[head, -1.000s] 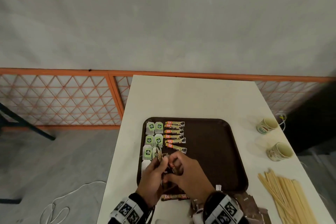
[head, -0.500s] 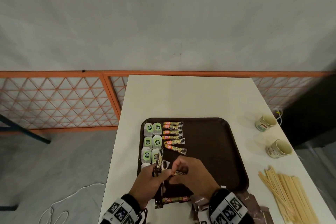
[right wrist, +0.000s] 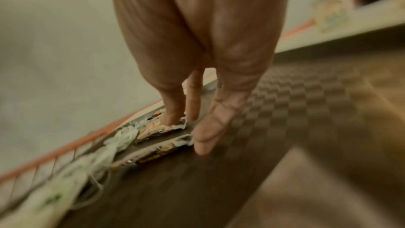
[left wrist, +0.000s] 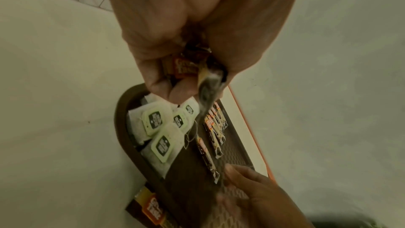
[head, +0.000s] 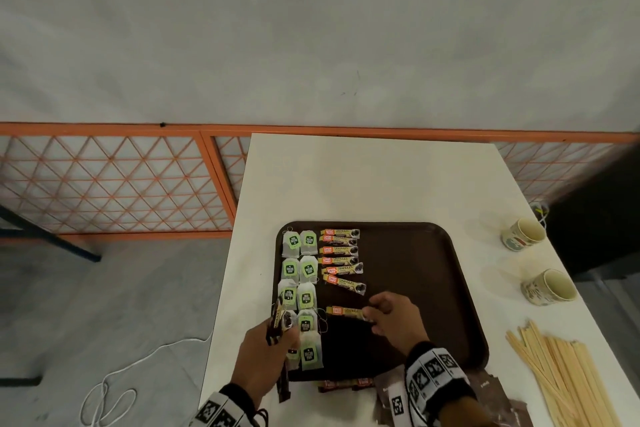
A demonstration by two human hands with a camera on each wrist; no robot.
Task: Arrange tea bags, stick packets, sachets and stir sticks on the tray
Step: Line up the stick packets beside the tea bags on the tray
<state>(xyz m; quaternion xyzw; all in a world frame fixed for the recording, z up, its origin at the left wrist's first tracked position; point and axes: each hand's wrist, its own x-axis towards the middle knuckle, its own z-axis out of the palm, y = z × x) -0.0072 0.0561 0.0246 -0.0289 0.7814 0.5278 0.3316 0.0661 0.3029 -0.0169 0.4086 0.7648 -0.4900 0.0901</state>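
At the lower left of the brown tray (head: 433, 288), the left hand (head: 263, 357) curls its fingers around a bunch of stick packets (head: 278, 321), above the tea bags (head: 300, 274). To its right, near the middle, the right hand (head: 394, 322) pinches the end of one stick packet (head: 343, 311) lying flat on the tray.

right hand (head: 394, 319): pinches stick packet (head: 344, 311) | tray (head: 433, 288)

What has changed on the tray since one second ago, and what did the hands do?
The hands separated. The right hand carried one stick packet from the bundle and lays it under the packet row. The left hand keeps gripping the remaining packets. Tea bags, cups and stir sticks stayed.
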